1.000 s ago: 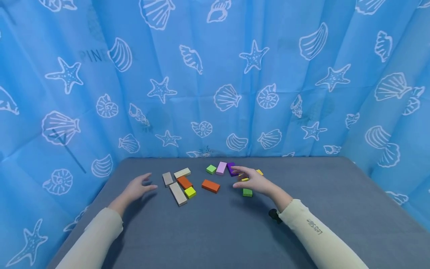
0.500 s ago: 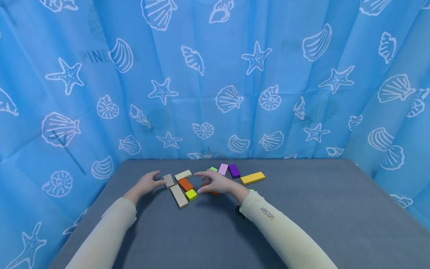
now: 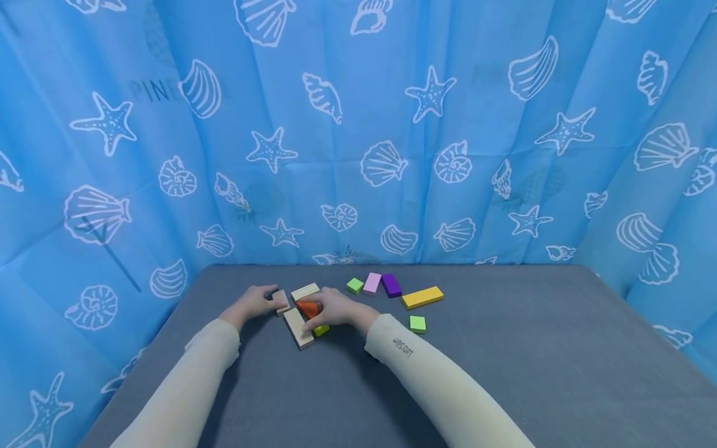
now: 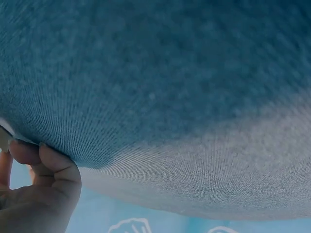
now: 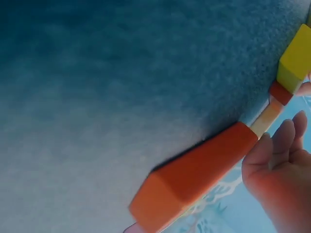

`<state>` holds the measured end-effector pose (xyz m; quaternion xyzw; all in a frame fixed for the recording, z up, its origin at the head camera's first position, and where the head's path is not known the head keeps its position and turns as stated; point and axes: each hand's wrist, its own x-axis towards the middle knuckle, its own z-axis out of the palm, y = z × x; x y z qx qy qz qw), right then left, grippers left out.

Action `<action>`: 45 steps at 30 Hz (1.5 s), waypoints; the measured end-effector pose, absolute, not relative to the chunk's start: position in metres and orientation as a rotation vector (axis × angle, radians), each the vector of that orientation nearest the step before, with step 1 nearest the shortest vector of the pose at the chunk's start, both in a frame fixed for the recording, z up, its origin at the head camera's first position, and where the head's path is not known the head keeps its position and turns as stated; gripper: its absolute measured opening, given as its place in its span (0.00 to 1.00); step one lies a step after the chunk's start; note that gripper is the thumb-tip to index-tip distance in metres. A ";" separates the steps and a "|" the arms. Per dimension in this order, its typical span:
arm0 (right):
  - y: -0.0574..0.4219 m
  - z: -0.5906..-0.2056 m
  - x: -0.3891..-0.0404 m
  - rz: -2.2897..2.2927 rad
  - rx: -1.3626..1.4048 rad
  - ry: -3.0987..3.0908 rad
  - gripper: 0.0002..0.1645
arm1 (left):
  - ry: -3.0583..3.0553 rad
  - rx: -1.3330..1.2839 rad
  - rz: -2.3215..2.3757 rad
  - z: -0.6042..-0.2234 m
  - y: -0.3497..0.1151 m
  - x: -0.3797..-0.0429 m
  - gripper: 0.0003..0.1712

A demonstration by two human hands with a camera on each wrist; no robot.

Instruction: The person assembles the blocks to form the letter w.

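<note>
My left hand [image 3: 254, 303] pinches a short plain wooden block [image 3: 281, 296] at the left of the pile. In the left wrist view its curled fingers [image 4: 53, 162] meet the edge of a pale piece. Spread over the pile, my right hand [image 3: 333, 309] has its thumb above a longer wooden block [image 3: 295, 326] and its fingertips near an orange block [image 3: 308, 308]. A yellow block [image 3: 321, 331] is partly covered by the right hand. Behind lies a pale ridged wooden block [image 3: 304, 291]. Another orange block [image 5: 199, 167] fills the front of the right wrist view; the right hand hides it from the head view.
Farther right lie a light green block [image 3: 355, 285], a pink block [image 3: 372, 284], a purple block [image 3: 391, 285], a yellow-orange long block [image 3: 422, 297] and another green block [image 3: 417, 324]. A blue shell-patterned curtain [image 3: 336, 155] hangs behind the grey tabletop [image 3: 504, 361].
My right hand has swept left from the green and yellow-orange blocks to the pile. My left hand has moved right and now holds the short wooden block.
</note>
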<state>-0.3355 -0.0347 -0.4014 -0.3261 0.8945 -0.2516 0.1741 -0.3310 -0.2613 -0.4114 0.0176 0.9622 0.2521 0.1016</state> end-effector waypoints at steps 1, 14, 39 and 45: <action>-0.037 -0.402 -0.336 -0.709 -0.914 2.536 0.42 | 2.837 0.045 0.748 -0.411 -0.261 -0.330 0.40; -0.055 -0.400 -0.337 -0.535 -0.817 2.562 0.39 | 2.906 0.064 0.815 -0.411 -0.255 -0.327 0.31; -0.061 -0.403 -0.340 -0.440 -0.819 2.532 0.41 | 2.731 -0.007 1.090 -0.397 -0.269 -0.256 0.26; -0.062 -0.397 -0.342 -0.368 -0.820 2.529 0.42 | 2.744 0.034 1.103 -0.402 -0.252 -0.247 0.24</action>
